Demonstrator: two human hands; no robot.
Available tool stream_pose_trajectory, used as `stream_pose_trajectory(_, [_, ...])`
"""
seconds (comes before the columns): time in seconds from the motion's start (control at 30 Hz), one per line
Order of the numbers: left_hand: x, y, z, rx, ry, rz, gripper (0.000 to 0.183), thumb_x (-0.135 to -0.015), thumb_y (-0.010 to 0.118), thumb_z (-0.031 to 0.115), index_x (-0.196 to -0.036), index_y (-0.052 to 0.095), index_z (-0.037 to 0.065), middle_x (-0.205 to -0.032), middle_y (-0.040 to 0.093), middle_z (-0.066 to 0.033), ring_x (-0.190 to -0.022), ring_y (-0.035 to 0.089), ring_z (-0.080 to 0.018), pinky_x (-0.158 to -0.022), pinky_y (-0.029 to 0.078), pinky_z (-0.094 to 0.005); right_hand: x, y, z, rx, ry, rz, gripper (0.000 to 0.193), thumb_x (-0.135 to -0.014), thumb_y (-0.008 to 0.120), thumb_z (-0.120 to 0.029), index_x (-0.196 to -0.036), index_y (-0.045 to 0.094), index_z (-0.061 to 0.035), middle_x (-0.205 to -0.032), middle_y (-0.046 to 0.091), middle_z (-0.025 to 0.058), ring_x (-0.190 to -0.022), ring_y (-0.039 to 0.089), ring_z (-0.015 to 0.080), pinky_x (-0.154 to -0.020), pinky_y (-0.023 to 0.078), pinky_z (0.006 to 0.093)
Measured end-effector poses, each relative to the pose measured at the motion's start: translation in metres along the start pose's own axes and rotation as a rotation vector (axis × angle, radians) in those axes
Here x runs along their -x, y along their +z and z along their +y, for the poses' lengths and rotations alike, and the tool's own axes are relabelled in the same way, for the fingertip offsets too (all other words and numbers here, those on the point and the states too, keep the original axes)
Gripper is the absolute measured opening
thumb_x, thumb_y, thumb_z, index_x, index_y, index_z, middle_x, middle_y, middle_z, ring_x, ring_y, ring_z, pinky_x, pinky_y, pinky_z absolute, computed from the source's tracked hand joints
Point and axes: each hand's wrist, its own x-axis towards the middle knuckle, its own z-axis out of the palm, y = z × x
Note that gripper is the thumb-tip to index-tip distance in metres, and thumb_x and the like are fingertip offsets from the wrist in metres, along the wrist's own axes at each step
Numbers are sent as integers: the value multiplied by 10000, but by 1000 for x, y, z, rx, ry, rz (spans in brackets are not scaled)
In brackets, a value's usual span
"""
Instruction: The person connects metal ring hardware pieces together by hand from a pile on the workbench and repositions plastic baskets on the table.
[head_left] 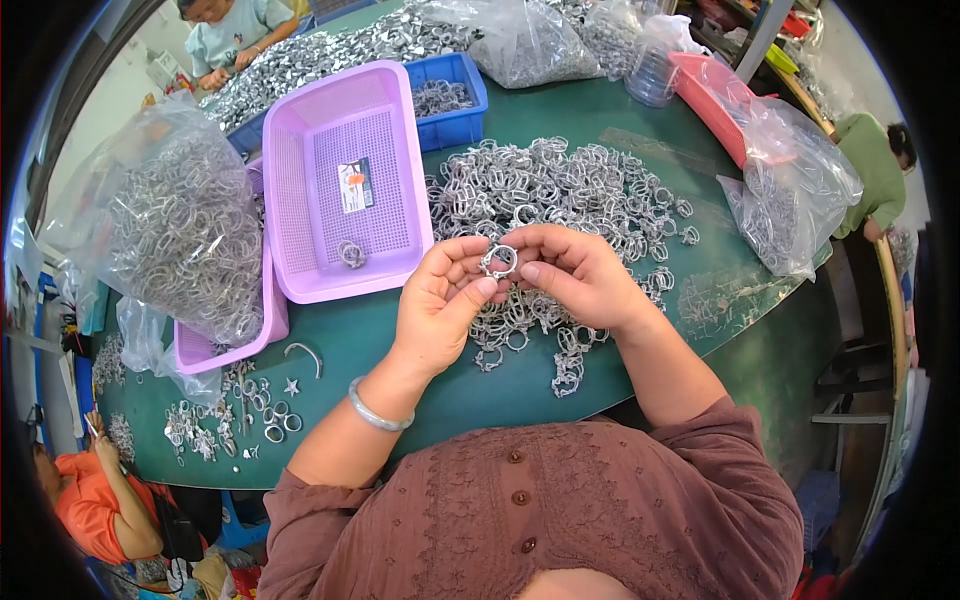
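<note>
Between the fingertips of both hands is a silvery metal ring (498, 262), held up over the near side of a pile. My left hand (443, 292) pinches its left side with thumb and fingers. My right hand (580, 275) grips the other side, thumb and index finger against the rim. Behind and below them spreads a heap of similar grey metal rings (560, 185), many linked or tangled together. To the left, a lilac perforated basket (300, 130) leans tilted, with a small cluster of rings (351, 254) and a label inside.
Left stands a clear bag of rings (180, 230) in another lilac basket (270, 335). Loose rings and stars (230, 415) lie nearby on the green table (640, 365). Behind are a blue bin (470, 125) and a metal-parts heap (330, 50). A pink basket (710, 100) sits right. Several people work around.
</note>
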Motion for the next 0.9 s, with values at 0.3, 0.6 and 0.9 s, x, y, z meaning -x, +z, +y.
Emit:
stream_pose_trajectory(0.3, [-5, -4, -1, -34, -6, -22, 285, -863, 537, 32, -1141, 481, 5, -1033, 583, -89, -888, 580, -143, -746, 493, -255, -3, -5, 1, -57, 37, -11, 254, -885, 457, -11, -1131, 511, 24, -947, 608, 55, -846, 581, 101, -752, 466, 238])
stream_pose_trajectory(0.6, [-3, -5, -4, -99, -28, -6, 334, -844, 549, 0, -1170, 480, 18, -1029, 582, -81, -850, 579, -129, -713, 493, -242, -3, -1, 1, -82, 47, 46, 199, -863, 527, -33, -1053, 532, 26, -889, 601, 44, -794, 566, 81, -710, 466, 221])
stream_pose_trajectory(0.9, [-2, -4, 5, -140, -126, 58, 274, -842, 557, 8, -1113, 515, -8, -866, 601, -67, -763, 594, -118, -650, 490, -222, -1, 0, 7, 169, -65, 155, 182, -809, 588, -12, -988, 564, 9, -856, 602, 39, -762, 567, 81, -667, 466, 220])
